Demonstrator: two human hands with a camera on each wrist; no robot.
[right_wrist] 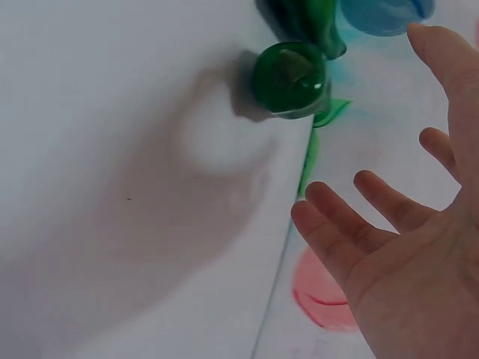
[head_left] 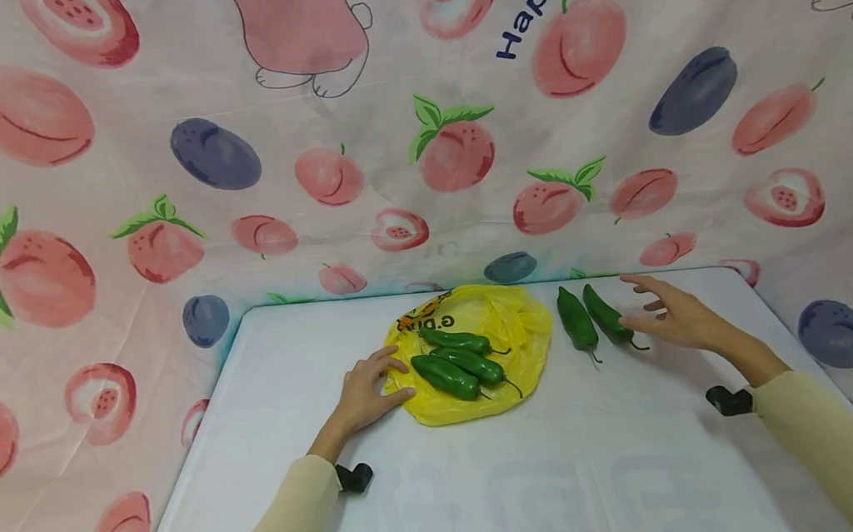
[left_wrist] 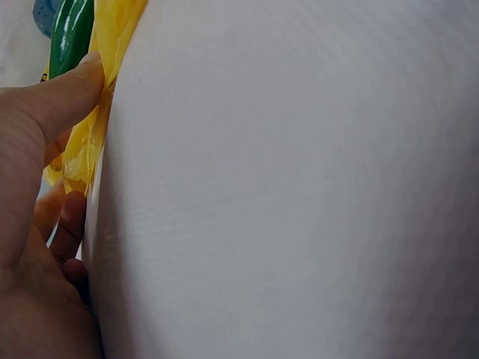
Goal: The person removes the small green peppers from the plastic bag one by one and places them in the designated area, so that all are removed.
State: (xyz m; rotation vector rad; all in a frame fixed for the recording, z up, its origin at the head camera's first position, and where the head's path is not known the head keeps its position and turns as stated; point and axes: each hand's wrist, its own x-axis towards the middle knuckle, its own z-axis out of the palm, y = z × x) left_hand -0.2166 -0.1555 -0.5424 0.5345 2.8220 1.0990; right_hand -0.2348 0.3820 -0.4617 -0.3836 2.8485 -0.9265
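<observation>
Three green peppers (head_left: pixel 445 379) lie side by side on a crumpled yellow plastic bag (head_left: pixel 523 375) spread on the table. My left hand (head_left: pixel 365 394) rests at the bag's left edge, thumb and fingers spread apart and touching the plastic. From the left wrist, the thumb lies against the yellow bag (left_wrist: pixel 112 37) close to one green pepper (left_wrist: pixel 71 37). Two more green peppers, a left one (head_left: pixel 576 321) and a right one (head_left: pixel 605 312), lie right of the bag. Beside the right one my right hand (head_left: pixel 674 313) hovers, fingers spread; in the right wrist view this hand (right_wrist: pixel 419 262) holds nothing.
The white table (head_left: pixel 534 491) has its far edge just behind the peppers. Beyond it hangs a pink fruit-print cloth (head_left: pixel 370 120), which also drops along both sides. Black wrist cameras (head_left: pixel 355 478) sit at both cuffs.
</observation>
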